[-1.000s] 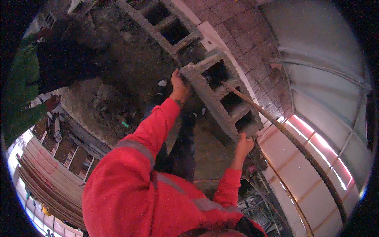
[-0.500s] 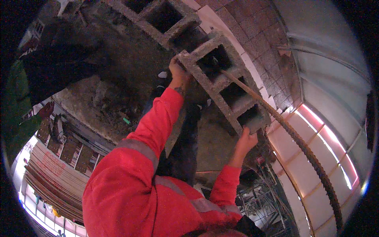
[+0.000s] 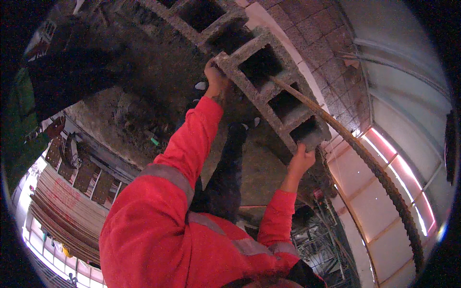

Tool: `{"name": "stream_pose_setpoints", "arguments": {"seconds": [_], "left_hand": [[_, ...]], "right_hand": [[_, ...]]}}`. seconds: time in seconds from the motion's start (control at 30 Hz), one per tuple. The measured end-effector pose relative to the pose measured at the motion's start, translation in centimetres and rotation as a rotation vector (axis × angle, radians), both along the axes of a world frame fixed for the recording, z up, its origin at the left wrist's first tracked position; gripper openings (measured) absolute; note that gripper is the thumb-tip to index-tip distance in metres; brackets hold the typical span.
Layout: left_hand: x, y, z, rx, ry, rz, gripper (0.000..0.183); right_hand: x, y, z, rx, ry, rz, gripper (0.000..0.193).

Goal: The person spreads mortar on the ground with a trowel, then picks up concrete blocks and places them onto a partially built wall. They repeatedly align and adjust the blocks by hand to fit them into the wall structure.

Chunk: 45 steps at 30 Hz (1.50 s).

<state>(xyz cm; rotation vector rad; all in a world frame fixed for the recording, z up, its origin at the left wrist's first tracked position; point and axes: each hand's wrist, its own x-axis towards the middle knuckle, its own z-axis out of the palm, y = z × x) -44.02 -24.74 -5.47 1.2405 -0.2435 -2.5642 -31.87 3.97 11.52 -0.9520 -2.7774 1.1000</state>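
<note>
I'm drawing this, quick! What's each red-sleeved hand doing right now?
Left hand: closed, holding the block's far end.
Right hand: closed, holding its near end.

The hollow block (image 3: 263,99) was speckled grey; the rebar (image 3: 378,169), arcing toward four o'clock, rusty brown and ridged. At seven, the sweatshirt (image 3: 177,249) was red with grey bands (image 3: 169,176); at nine, a co-worker's sleeve (image 3: 26,161), dark green.

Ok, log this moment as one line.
left hand: holding far end of concrete block | right hand: holding near end | rusty ridged rod: overlaps block in view | second block: beyond far end
</note>
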Motion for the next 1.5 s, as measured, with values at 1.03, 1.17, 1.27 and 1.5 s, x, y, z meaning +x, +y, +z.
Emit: {"name": "stream_pose_setpoints", "arguments": {"seconds": [1.03,1.17,1.27,1.5], "left_hand": [[1.1,5.5,39.0,-1.648,0.756,-0.408,0.089],[-4.4,5.3,51.7,-1.715,0.954,-0.792,0.070],[-6.9,3.0,55.7,-1.377,1.007,-1.456,0.047],[-8.5,3.4,57.8,-1.060,0.621,-1.104,0.044]], "right_hand": [[0.9,1.8,-8.0,0.214,0.447,-0.009,0.037],[-0.2,1.0,-6.0,0.143,0.316,-0.002,0.038],[-1.6,0.3,-2.9,0.049,-0.014,0.050,0.039],[-1.6,1.1,-4.8,0.139,0.028,0.041,0.036]]}}
